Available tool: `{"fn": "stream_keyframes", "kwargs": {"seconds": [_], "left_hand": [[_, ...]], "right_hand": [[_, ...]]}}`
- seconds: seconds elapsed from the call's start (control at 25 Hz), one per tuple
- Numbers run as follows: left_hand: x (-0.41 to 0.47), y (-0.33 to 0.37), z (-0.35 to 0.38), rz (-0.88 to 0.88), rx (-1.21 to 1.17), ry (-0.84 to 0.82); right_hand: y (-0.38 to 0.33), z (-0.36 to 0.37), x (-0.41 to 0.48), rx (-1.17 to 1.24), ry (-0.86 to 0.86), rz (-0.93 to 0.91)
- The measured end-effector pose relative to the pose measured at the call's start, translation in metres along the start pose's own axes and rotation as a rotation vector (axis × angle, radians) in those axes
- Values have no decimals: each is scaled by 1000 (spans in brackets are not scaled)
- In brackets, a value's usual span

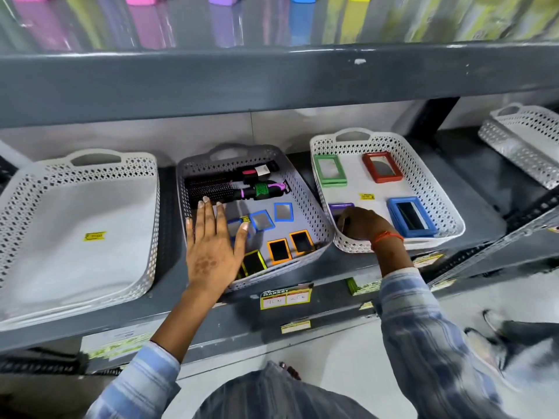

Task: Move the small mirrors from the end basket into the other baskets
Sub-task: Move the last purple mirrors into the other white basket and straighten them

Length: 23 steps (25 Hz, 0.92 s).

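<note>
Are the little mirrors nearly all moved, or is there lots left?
Maybe halfway. Done: a blue-framed mirror and an orange-framed mirror lie among others in the grey basket. In hand: the right hand touches a purple mirror in the right white basket; the left hand hovers open. Left: green mirror, red mirror, big blue mirror.

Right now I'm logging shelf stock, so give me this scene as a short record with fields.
left basket: white, only a yellow sticker inside
middle basket: grey, hairbrushes at back, small blue, orange and yellow mirrors in front
right basket: white, green, red and blue mirrors, purple mirror at front left
left hand: flat, fingers spread, over the middle basket
right hand: in the right basket at the purple mirror, grasp unclear
</note>
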<state>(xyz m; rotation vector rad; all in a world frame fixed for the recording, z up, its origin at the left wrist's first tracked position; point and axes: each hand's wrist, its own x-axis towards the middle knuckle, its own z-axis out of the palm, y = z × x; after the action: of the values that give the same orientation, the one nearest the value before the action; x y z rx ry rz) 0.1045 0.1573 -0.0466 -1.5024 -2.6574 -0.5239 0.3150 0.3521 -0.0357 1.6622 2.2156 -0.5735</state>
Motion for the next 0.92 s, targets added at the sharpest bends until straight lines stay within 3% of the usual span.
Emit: {"fn": "stream_keyframes", "kwargs": {"seconds": [0.12,0.24,0.32,0.36,0.44,0.52,0.64,0.92], "left_hand": [[0,0,0,-6,-2,-6],[-1,1,-3,-1,-23,-6],[-6,0,-6,6,-30,8],[-9,-1,-8,11,-29,12],[-19,-5,-10,24,-23,-3],[-26,-10,-10,39,-35,-43],[-28,-14,-10,64,-59,-62],[-30,-14,-8,44,-67,-51]], "right_hand": [[-2,-4,-15,-23,44,18],[-21,-19,-38,-36,283,10],[-47,-30,-53,28,433,-159],[-61,-31,-57,58,416,-295],[-86,-20,-62,-8,196,-537],[-101,-2,-59,-231,2,-618],[-107,15,-47,-408,-12,-652],[-109,24,-40,-420,-18,-714]]}}
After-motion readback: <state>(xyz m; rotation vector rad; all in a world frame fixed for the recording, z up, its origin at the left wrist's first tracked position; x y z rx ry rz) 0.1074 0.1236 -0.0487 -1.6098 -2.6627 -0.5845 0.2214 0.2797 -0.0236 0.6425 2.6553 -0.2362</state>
